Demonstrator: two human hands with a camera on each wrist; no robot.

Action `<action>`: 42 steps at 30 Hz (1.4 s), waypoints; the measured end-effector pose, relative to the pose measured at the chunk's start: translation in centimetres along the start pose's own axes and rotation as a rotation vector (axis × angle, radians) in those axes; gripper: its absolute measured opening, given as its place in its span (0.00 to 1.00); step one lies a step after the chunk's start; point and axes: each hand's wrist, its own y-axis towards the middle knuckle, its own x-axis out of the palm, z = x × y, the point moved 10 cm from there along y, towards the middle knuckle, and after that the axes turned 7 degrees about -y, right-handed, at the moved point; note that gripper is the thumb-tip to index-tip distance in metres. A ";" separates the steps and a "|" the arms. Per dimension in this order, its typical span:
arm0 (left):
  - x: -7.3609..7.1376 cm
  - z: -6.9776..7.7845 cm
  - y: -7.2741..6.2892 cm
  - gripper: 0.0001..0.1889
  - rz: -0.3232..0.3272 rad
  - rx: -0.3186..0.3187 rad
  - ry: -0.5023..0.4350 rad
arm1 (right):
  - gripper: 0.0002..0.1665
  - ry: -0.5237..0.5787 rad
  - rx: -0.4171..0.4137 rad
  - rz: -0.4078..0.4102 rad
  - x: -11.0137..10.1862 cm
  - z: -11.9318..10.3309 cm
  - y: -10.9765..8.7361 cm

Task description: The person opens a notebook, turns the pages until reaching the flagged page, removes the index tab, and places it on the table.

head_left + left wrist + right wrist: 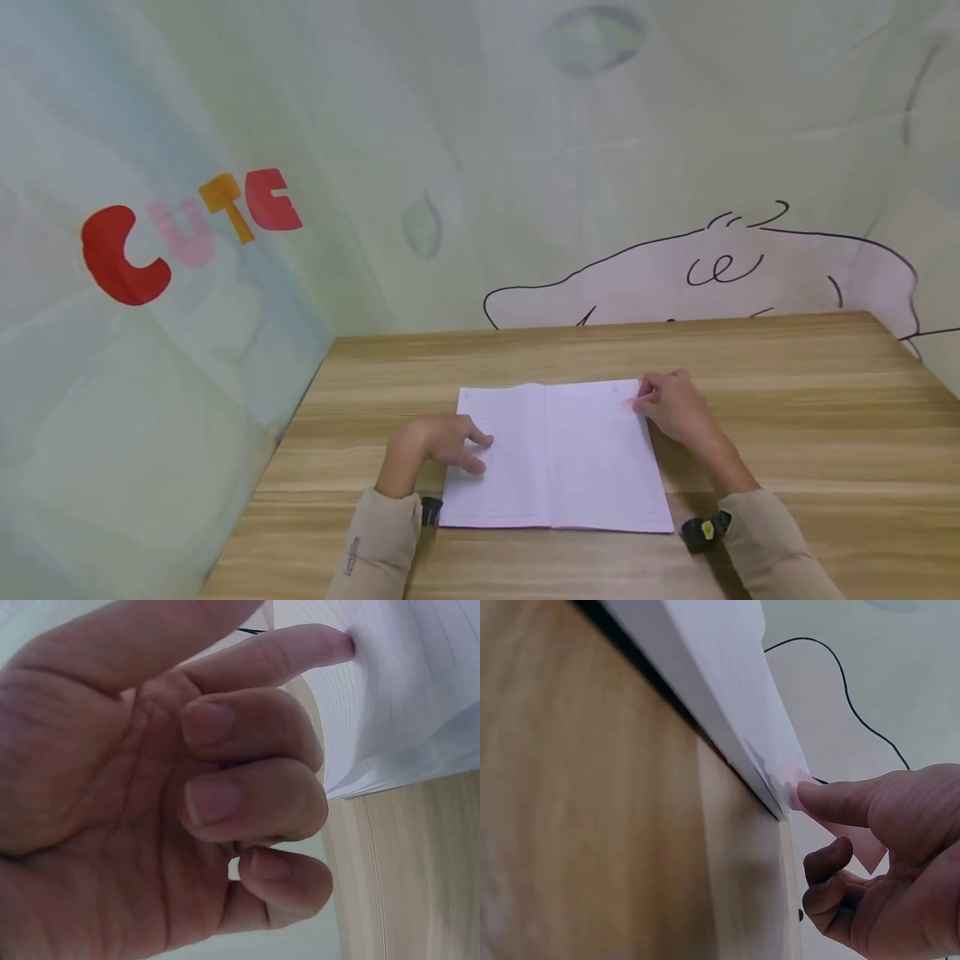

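An open notebook (600, 475) with lined white pages lies on the wooden table. My left hand (442, 439) is over its left page. In the left wrist view the index finger (277, 658) is extended with its tip at the paper, while the other fingers are loosely bent over the palm. By the upper right corner of the right page, my right hand (675, 406) pinches a small translucent pink slip (862, 846), like a sticky tab. In the right wrist view the thumb (840, 801) lies on the slip at the page edge.
The wooden table (825, 433) runs back to a pale green fabric wall (450, 167) with a line-drawn cartoon figure (645, 283). Coloured letters spelling CUTE (127, 254) mark the left wall. Each wrist wears a black strapped device (705, 531).
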 end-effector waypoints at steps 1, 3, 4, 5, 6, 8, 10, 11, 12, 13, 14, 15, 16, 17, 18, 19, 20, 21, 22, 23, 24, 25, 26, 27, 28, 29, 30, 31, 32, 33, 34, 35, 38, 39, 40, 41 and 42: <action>0.0 0.0 0.0 0.24 -0.001 0.000 0.000 | 0.06 -0.001 -0.009 0.003 0.0 0.0 0.0; 0.1 0.0 0.0 0.24 -0.002 -0.005 -0.001 | 0.06 -0.001 -0.027 0.008 -0.2 -0.1 0.0; 0.1 0.0 0.0 0.24 -0.002 -0.006 -0.003 | 0.06 0.001 -0.033 0.009 -0.2 0.0 0.0; 0.0 -0.1 0.0 0.24 0.000 -0.007 -0.004 | 0.07 0.003 -0.041 0.009 -0.3 -0.1 0.1; 0.0 -0.1 0.0 0.24 0.001 -0.009 -0.008 | 0.07 0.006 -0.048 0.010 -0.3 -0.1 0.1; -0.1 -0.1 0.0 0.24 0.005 -0.009 -0.013 | 0.08 0.015 -0.058 0.005 -0.4 0.0 0.2; -0.1 -0.1 0.1 0.24 0.005 -0.003 -0.018 | 0.08 0.018 -0.061 -0.004 -0.5 0.1 0.2; -0.1 -0.1 0.1 0.24 0.007 -0.002 -0.022 | 0.09 0.019 -0.060 -0.011 -0.5 0.2 0.2; -0.1 -0.1 0.1 0.24 0.007 -0.001 -0.025 | 0.09 0.019 -0.056 -0.019 -0.5 0.3 0.2; -0.2 -0.1 0.1 0.24 0.008 0.002 -0.026 | 0.09 0.021 -0.051 -0.029 -0.6 0.5 0.2; -0.2 0.0 0.1 0.24 0.009 0.002 -0.029 | 0.10 0.021 -0.047 -0.037 -0.7 0.6 0.1; -0.2 0.0 0.1 0.24 0.010 0.002 -0.032 | 0.10 0.023 -0.042 -0.047 -0.8 0.8 0.1; -0.3 0.0 0.1 0.24 0.012 0.002 -0.033 | 0.10 0.028 -0.042 -0.053 -0.9 0.9 0.1; -0.3 0.0 0.1 0.24 0.012 0.002 -0.034 | 0.10 0.034 -0.038 -0.059 -1.1 1.1 0.1; -0.3 0.0 0.1 0.24 0.011 0.002 -0.034 | 0.10 0.043 -0.040 -0.065 -1.2 1.2 0.0; -0.2 0.0 0.2 0.23 0.010 0.003 -0.030 | 0.10 0.056 -0.044 -0.068 -1.4 1.3 0.0; -0.2 0.0 0.2 0.24 0.009 0.002 -0.029 | 0.10 0.068 -0.049 -0.072 -1.5 1.4 0.0; -0.2 0.0 0.2 0.23 0.008 0.001 -0.027 | 0.10 0.080 -0.053 -0.075 -1.7 1.6 0.0; -0.2 -0.1 0.2 0.23 0.007 0.000 -0.024 | 0.11 0.087 -0.060 -0.075 -1.9 1.7 -0.1; -0.1 -0.1 0.1 0.24 0.006 -0.003 -0.024 | 0.11 0.094 -0.063 -0.074 -2.2 1.8 -0.1; -0.1 -0.2 0.1 0.24 0.005 -0.006 -0.022 | 0.12 0.100 -0.066 -0.073 -2.4 1.9 -0.1; -0.1 -0.2 0.1 0.24 0.007 -0.007 -0.018 | 0.13 0.110 -0.063 -0.077 -2.6 2.1 -0.2; -0.1 -0.2 0.1 0.24 0.006 -0.009 -0.020 | 0.14 0.119 -0.060 -0.084 -2.8 2.3 -0.2; -0.1 -0.2 0.0 0.24 0.007 -0.011 -0.019 | 0.14 0.125 -0.052 -0.091 -3.0 2.4 -0.3; -0.1 -0.3 0.0 0.23 0.006 -0.008 -0.016 | 0.15 0.131 -0.046 -0.099 -3.2 2.6 -0.4; 0.0 -0.3 0.0 0.23 0.004 -0.006 -0.017 | 0.16 0.137 -0.044 -0.109 -3.3 2.8 -0.4; 0.0 -0.3 0.0 0.23 0.002 0.001 -0.015 | 0.16 0.145 -0.045 -0.122 -3.5 2.8 -0.5; 0.0 -0.2 0.0 0.24 -0.001 0.010 -0.016 | 0.18 0.156 -0.046 -0.137 -3.5 2.9 -0.5; 0.0 -0.2 0.0 0.24 -0.004 0.015 -0.019 | 0.19 0.161 -0.051 -0.145 -3.7 3.0 -0.6; 0.0 -0.2 0.0 0.24 -0.005 0.020 -0.020 | 0.20 0.159 -0.057 -0.151 -3.8 3.0 -0.6; -0.1 -0.1 0.1 0.24 -0.007 0.026 -0.023 | 0.21 0.159 -0.068 -0.155 -4.0 3.0 -0.6; -0.1 -0.1 0.1 0.24 -0.009 0.027 -0.028 | 0.22 0.158 -0.076 -0.160 -4.1 3.0 -0.6; -0.1 -0.1 0.1 0.24 -0.007 0.030 -0.027 | 0.23 0.153 -0.083 -0.170 -4.3 3.1 -0.6; -0.1 0.0 0.1 0.24 -0.006 0.033 -0.023 | 0.22 0.148 -0.086 -0.174 -4.3 3.1 -0.6; -0.2 0.0 0.0 0.24 -0.003 0.034 -0.017 | 0.22 0.140 -0.090 -0.176 -4.3 3.1 -0.6; -0.2 0.0 0.0 0.24 -0.002 0.037 -0.011 | 0.21 0.130 -0.093 -0.177 -4.3 3.0 -0.6; -0.2 0.0 0.0 0.24 -0.002 0.039 -0.004 | 0.21 0.123 -0.096 -0.177 -4.3 3.0 -0.6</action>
